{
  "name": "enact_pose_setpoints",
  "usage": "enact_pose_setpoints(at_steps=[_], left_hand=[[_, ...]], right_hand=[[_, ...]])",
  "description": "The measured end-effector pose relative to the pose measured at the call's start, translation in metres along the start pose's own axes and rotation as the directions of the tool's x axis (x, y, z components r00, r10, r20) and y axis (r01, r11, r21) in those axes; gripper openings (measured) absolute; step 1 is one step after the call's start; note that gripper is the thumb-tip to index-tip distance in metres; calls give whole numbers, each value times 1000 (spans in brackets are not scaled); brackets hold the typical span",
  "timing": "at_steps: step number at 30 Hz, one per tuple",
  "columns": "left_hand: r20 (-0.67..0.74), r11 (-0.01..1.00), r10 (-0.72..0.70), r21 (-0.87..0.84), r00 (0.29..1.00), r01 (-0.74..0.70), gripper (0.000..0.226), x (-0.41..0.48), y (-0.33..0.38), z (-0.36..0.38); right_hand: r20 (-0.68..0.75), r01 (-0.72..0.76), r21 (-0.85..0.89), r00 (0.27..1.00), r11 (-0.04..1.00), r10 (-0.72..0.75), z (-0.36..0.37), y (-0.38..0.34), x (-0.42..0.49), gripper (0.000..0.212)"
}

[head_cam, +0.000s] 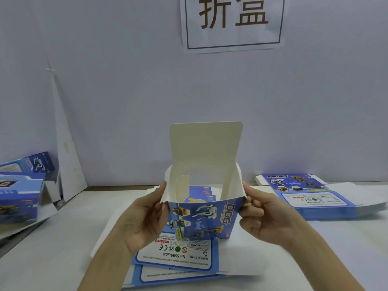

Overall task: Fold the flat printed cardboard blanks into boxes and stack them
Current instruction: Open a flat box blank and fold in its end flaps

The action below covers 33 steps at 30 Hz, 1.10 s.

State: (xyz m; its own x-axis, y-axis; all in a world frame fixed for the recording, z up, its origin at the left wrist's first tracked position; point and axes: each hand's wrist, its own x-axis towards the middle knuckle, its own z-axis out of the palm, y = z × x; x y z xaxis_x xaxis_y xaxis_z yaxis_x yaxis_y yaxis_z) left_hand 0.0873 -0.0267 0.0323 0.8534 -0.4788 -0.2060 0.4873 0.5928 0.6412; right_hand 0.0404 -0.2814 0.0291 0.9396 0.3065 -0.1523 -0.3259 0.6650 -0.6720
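So the half-made box [201, 217] was up in the air over the middle of the tabletop [52, 248], popped open into a tube shape. The left hand [144, 217] pinched its left side flap and the right hand [264, 219] was curled round its right edge, so both were clamped on the box. The lid flap [205, 143] stood straight up, not tucked, and I think I could see printed card through the inside, so the bottom probably wasn't closed either (hard to be sure). Progress-wise I'd call it early. A couple of finished boxes [19, 198] sat at the far left, a thick stack of flat blanks [315, 198] waited on the right, and more loose blanks [174, 259] lay right under the hands. This one looked like it needed its flaps tucked before going on the pile. Room was fine: bare tabletop on both sides of the hands, the wall well behind the lid flap, and the finished boxes sitting close to the left edge of the view.
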Motion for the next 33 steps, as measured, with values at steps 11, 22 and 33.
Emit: enact_pose_setpoints(at_steps=[11,22,33], left_hand=[[-110,981,139,154,984,-121,44,-6,0,11],[356,-126,836,865,417,-486,48,-10,-31,29],[236,-12,906,842,350,-539,52,1,-50,22]], right_hand=[[-278,257,-408,879,876,-388,15,-6,-7,45],[412,296,-910,553,-292,-724,26,19,-7,44],[274,390,-920,574,-37,-771,13,25,2,51]])
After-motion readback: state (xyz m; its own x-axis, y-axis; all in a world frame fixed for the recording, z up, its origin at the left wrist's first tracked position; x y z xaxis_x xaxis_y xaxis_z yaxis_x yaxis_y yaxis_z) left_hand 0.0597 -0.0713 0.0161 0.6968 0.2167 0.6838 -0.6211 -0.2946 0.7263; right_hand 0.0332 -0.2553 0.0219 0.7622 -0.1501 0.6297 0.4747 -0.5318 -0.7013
